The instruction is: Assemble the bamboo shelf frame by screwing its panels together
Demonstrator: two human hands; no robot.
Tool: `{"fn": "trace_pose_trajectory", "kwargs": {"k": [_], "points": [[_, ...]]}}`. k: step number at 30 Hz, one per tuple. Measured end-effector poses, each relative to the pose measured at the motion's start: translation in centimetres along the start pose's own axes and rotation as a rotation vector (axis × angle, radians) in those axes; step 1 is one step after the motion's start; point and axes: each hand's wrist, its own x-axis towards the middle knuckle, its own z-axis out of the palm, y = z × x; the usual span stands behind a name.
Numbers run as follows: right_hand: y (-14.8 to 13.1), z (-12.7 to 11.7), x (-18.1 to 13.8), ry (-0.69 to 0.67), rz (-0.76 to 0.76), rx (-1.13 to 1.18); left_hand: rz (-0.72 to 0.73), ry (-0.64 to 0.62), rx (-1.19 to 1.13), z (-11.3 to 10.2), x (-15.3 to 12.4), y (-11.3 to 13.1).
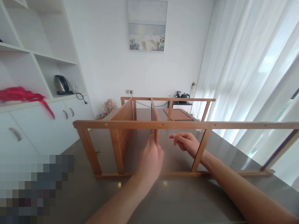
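Observation:
A wooden shelf frame (137,125) lies on its side across the grey table (149,199). One shelf board (121,135) stands upright between its two sides near the left end. Further right is a second, narrower-looking board (154,112), upright too, and my left hand (151,157) is closed around its near edge, thumb on the right face. My right hand (185,143) reaches through the frame's opening, right of that board and apart from it. Its fingers are curled together toward the left; anything small between them cannot be made out.
A brown wooden panel (178,114) lies at the table's far end. Behind it, a small black-topped stand (179,104) holds dark kettle-like appliances. White cabinets (46,124) with an electric kettle (62,84) and red ribbon (22,95) line the left; white curtains (245,62) hang right.

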Motion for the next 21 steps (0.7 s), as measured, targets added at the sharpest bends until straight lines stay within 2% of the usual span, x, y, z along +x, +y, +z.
{"fn": "trace_pose_trajectory", "kwargs": {"k": [5,9,13,21], "points": [[-0.7,-2.4,-2.9,0.193,0.015,0.021,-0.035,-0.054,0.030,0.0,0.1,0.0],[-0.5,-2.9,-4.9,0.310,0.008,0.021,-0.014,-0.044,0.036,0.2,0.2,-0.4],[-0.6,-2.5,-5.3,0.350,-0.016,-0.005,-0.020,-0.035,0.037,0.1,0.1,-0.6],[-0.9,-2.1,-5.2,0.332,-0.039,-0.047,-0.003,-0.022,0.047,0.2,0.0,-0.5]]}}
